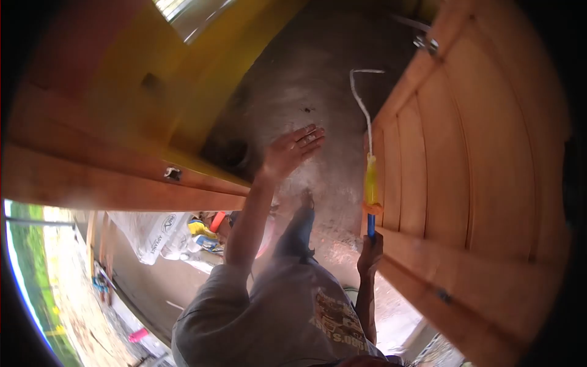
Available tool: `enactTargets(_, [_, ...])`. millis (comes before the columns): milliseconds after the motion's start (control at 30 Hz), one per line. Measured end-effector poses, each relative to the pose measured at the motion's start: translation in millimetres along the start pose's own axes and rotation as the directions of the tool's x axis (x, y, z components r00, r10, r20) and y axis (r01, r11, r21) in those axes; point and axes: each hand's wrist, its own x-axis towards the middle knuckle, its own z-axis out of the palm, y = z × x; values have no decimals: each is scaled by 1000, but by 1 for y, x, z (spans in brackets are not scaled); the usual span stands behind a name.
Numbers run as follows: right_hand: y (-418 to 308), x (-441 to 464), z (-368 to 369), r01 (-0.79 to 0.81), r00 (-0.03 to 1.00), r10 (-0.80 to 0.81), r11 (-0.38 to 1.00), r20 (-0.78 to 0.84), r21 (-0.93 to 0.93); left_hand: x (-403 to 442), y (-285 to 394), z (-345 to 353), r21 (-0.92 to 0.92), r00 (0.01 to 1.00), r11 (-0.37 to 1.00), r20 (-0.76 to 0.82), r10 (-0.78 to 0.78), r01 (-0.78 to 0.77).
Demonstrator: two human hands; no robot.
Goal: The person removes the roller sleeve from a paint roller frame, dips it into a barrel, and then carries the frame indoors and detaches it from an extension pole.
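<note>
My right hand (370, 252) is wrapped round the blue lower end of what looks like a paint roller frame (371, 180). Above the blue part come an orange piece and a yellow grip, and a thin white rod bends away from the top. No roller sleeve can be made out on the rod. The tool stands alongside a brown wooden panel door (428, 171). My left hand (296, 147) is raised over the grey floor with its fingers stretched out, holding nothing. Whitish smears show on its fingers.
A second wooden door or frame edge (134, 180) with a metal latch is on the left, before a yellow wall (177, 79). Behind it lie a white printed sack (153, 235) and a yellow-and-blue item (205, 235). Grey concrete floor (318, 110) runs between the doors.
</note>
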Motion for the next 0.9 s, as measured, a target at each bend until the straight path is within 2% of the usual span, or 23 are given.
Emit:
enactTargets(100, [-44, 87, 33, -149, 969, 164, 985, 182, -92, 17, 40, -11, 197, 990, 978, -110, 92, -69])
enactTargets(133, [-66, 115, 44, -74, 985, 83, 995, 154, -62, 20, 55, -10, 261, 983, 963, -146, 110, -69])
enactTargets(200, [-104, 162, 63, 75, 995, -74, 997, 70, -3, 25, 78, -16, 246, 972, 966, -193, 133, -83])
enactTargets(233, [-118, 187, 69, 139, 986, -145, 988, 82, 68, 28, 88, -18, 238, 967, 967, -212, 143, -90])
enactTargets(333, [-128, 248, 82, 140, 962, -150, 988, 230, 58, 38, 118, -12, 323, 931, 945, -328, 160, -49])
enactTargets(367, [-142, 264, 88, 118, 966, -135, 989, 219, 87, 43, 125, -7, 414, 875, 910, -432, 218, -23])
enactTargets(467, [-158, 310, 105, 280, 940, -293, 955, 176, 96, 54, 133, -37, 582, 813, 800, -531, 240, 144])
enactTargets(567, [-148, 360, 125, 326, 910, -350, 935, 222, 135, 55, 114, -80, 775, 731, 588, -537, 422, 230])
enactTargets(667, [-120, 413, 146, 208, 930, -255, 959, 265, 194, 50, 86, -121, 816, 534, 467, -576, 619, 339])
enactTargets(733, [-120, 454, 155, 318, 894, -349, 936, 283, 151, 35, 71, -144, 764, 510, 477, -645, 569, 435])
enactTargets(767, [-117, 476, 156, 362, 879, -380, 925, 287, 116, 9, 46, -194, 842, 562, 314, -530, 635, 439])
enactTargets(833, [-150, 509, 162, 219, 931, -285, 936, 229, 276, 15, 20, -199, 753, 445, 470, -654, 612, 461])
enactTargets(867, [-145, 539, 170, 179, 960, -235, 933, 154, 312, 24, 17, -164, 504, 258, 739, -863, 433, 446])
enactTargets(900, [-132, 564, 180, 135, 980, -176, 930, 94, 341, 7, -10, -185, 493, 303, 739, -869, 392, 459])
